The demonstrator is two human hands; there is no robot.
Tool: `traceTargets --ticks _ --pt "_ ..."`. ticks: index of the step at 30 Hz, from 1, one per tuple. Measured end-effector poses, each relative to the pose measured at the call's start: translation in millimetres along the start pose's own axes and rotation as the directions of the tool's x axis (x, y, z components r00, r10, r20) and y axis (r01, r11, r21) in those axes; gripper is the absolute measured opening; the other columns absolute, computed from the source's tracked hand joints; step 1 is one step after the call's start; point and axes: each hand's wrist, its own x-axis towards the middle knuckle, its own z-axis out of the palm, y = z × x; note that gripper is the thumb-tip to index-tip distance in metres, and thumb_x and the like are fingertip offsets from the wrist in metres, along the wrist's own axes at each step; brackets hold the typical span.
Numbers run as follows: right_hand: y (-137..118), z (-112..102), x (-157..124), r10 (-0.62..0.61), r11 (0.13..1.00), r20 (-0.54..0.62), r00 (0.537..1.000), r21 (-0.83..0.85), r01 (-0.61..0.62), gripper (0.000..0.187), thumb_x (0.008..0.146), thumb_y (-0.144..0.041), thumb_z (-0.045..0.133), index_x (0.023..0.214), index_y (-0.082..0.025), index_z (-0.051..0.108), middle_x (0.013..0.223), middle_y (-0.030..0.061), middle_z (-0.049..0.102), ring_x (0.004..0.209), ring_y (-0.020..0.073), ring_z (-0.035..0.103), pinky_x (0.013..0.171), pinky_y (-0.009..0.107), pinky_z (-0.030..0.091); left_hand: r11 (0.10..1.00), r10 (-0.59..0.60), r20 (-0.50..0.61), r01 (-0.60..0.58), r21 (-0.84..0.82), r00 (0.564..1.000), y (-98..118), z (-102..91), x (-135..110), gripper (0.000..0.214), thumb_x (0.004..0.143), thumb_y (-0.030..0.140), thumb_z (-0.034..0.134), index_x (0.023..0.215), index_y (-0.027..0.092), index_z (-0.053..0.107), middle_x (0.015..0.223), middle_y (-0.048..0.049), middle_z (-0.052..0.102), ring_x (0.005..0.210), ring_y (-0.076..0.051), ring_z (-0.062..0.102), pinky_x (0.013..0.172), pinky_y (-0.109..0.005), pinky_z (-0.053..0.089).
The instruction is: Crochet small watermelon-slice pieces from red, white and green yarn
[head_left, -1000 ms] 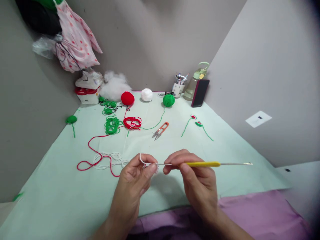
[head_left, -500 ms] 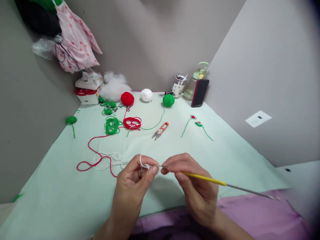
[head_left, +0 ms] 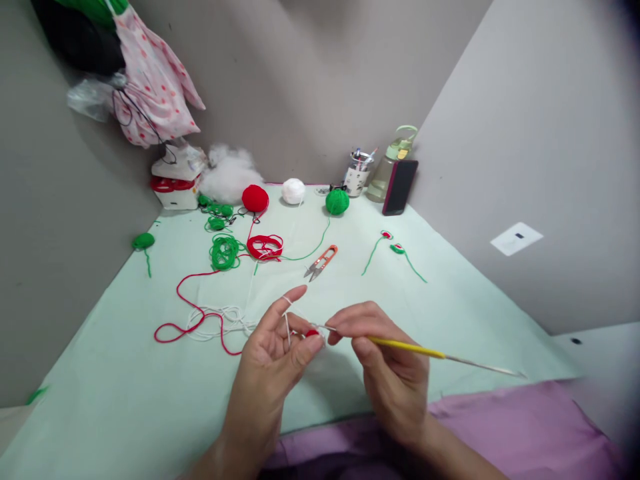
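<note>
Between thumb and fingers, my left hand (head_left: 273,357) pinches a small red and white crochet piece (head_left: 313,333), mostly covered by the fingertips. White yarn (head_left: 289,327) loops over the raised left index finger and runs down to the piece. My right hand (head_left: 383,367) grips a crochet hook (head_left: 407,346) by its yellow handle, like a pencil. The hook's thin metal front end reaches the piece, while its other metal end points out to the right. Whether a loop sits on the hook is too small to tell.
Orange thread snips (head_left: 324,261) lie beyond my hands. Loose red yarn (head_left: 187,328) and coils lie left. Behind stand a red yarn ball (head_left: 255,198), a white ball (head_left: 293,191), a green ball (head_left: 337,201) and a phone (head_left: 400,187). Two small crochet pieces (head_left: 397,249) lie right.
My left index finger has lifted and straightened, drawing the white yarn up. The red part of the piece now shows. The hook's rear end has swung left and slightly upward.
</note>
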Motion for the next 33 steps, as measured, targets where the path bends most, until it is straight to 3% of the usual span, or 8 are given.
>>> traceTargets --ticks 6,9,12,17,20,26,30,33 --pt "1 2 4 0.034 0.999 0.053 0.998 -0.018 -0.033 0.021 0.105 -0.02 0.066 0.111 -0.029 0.084 0.099 0.0074 0.083 0.097 0.0233 0.075 0.084 0.038 0.063 0.998 0.04 -0.045 -0.038 0.047 0.998 1 6.5 -3 0.07 0.079 0.024 0.094 0.144 0.029 0.068 0.077 0.006 0.065 0.055 -0.005 0.048 0.048 -0.014 0.036" --pt "8 3 6 0.136 0.983 0.006 0.991 0.125 -0.136 0.016 0.104 -0.027 0.069 0.104 -0.027 0.085 0.095 0.0064 0.082 0.086 0.0204 0.075 0.078 0.034 0.063 0.997 0.033 -0.063 -0.029 0.068 0.997 1 7.2 -3 0.067 0.081 0.028 0.092 0.143 0.027 0.067 0.086 0.0039 0.069 0.047 -0.002 0.049 0.044 -0.015 0.039" --pt "14 2 8 0.238 0.933 0.032 0.971 0.27 -0.237 0.014 0.103 -0.032 0.073 0.102 -0.027 0.085 0.094 0.0044 0.08 0.076 0.0157 0.071 0.073 0.03 0.06 0.998 0.034 -0.046 -0.031 0.059 0.998 1 4.3 0 0.064 0.082 0.031 0.092 0.141 0.026 0.068 0.094 0.0018 0.07 0.049 -0.005 0.06 0.045 -0.018 0.048" --pt "13 3 10 0.354 0.854 0.071 0.932 0.38 -0.354 0.015 0.1 -0.038 0.077 0.098 -0.027 0.086 0.092 0.003 0.079 0.076 0.0132 0.069 0.073 0.025 0.058 0.999 0.045 -0.018 -0.045 -0.006 0.999 0 0.2 2 0.054 0.086 0.029 0.089 0.137 0.029 0.071 0.096 0.002 0.071 0.074 -0.012 0.076 0.07 -0.021 0.062" --pt "10 6 13 0.432 0.798 0.068 0.899 0.436 -0.416 0.017 0.097 -0.042 0.08 0.093 -0.027 0.086 0.083 0.0015 0.077 0.072 0.012 0.069 0.072 0.023 0.058 0.999 0.037 0.02 -0.036 -0.034 0.999 1 1.5 1 0.057 0.086 0.027 0.089 0.14 0.028 0.069 0.095 0.0011 0.072 0.083 -0.015 0.078 0.082 -0.025 0.063" --pt "11 7 18 0.493 0.714 0.086 0.866 0.529 -0.459 0.018 0.093 -0.041 0.084 0.09 -0.024 0.086 0.087 0.0013 0.079 0.067 0.0082 0.067 0.066 0.019 0.056 0.999 0.018 -0.051 -0.019 -0.031 0.999 4 8.8 -1 0.055 0.084 0.027 0.09 0.135 0.023 0.071 0.087 0.0027 0.07 0.067 -0.013 0.072 0.068 -0.025 0.06" --pt "11 2 21 0.508 0.647 0.153 0.848 0.582 -0.493 0.018 0.096 -0.039 0.081 0.09 -0.023 0.083 0.085 -0.0001 0.078 0.067 0.0077 0.069 0.066 0.018 0.057 0.998 -0.019 -0.005 0.019 -0.056 1.0 5 5.6 1 0.049 0.085 0.025 0.089 0.131 0.022 0.073 0.085 0.0033 0.07 0.066 -0.011 0.072 0.068 -0.023 0.059" --pt "11 -2 21 0.474 0.669 0.182 0.861 0.562 -0.487 0.019 0.1 -0.039 0.077 0.09 -0.023 0.081 0.084 0.0 0.078 0.071 0.0084 0.072 0.07 0.018 0.058 0.998 -0.042 0.056 0.045 -0.049 0.998 6 0.5 1 0.048 0.089 0.028 0.087 0.134 0.021 0.072 0.083 0.0036 0.069 0.065 -0.011 0.071 0.068 -0.023 0.059"
